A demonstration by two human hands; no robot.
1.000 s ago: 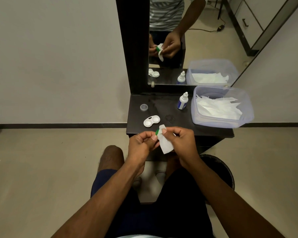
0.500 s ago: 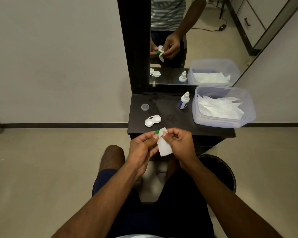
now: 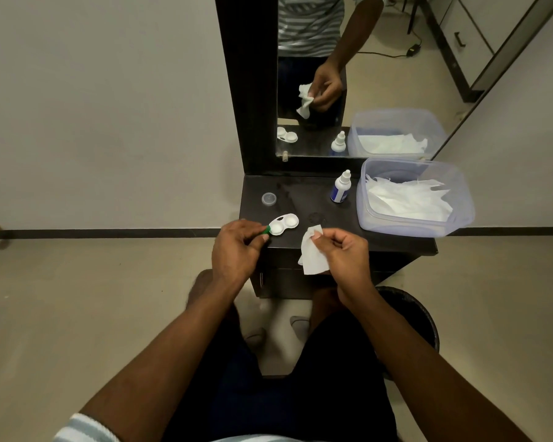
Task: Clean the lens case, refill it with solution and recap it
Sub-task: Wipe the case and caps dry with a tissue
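The white lens case point(image 3: 284, 223) lies open on the dark shelf point(image 3: 304, 199), both wells uncapped. My left hand point(image 3: 237, 250) pinches a green cap point(image 3: 266, 230) right at the case's left well, touching or almost touching it. My right hand point(image 3: 342, 250) holds a white tissue point(image 3: 312, 253) above the shelf's front edge, apart from the case. A small solution bottle point(image 3: 341, 187) with a blue label stands upright at the back of the shelf. A clear round cap point(image 3: 268, 198) lies at the shelf's back left.
A clear plastic tub point(image 3: 460, 199) of white tissues fills the right end of the shelf. A mirror point(image 3: 348, 74) rises behind it in a dark frame. A black bin point(image 3: 409, 311) stands on the floor under my right forearm. My knees are below the shelf.
My hands have come apart. The left has carried the green cap left and forward to the case; the right has kept the tissue and shifted right.
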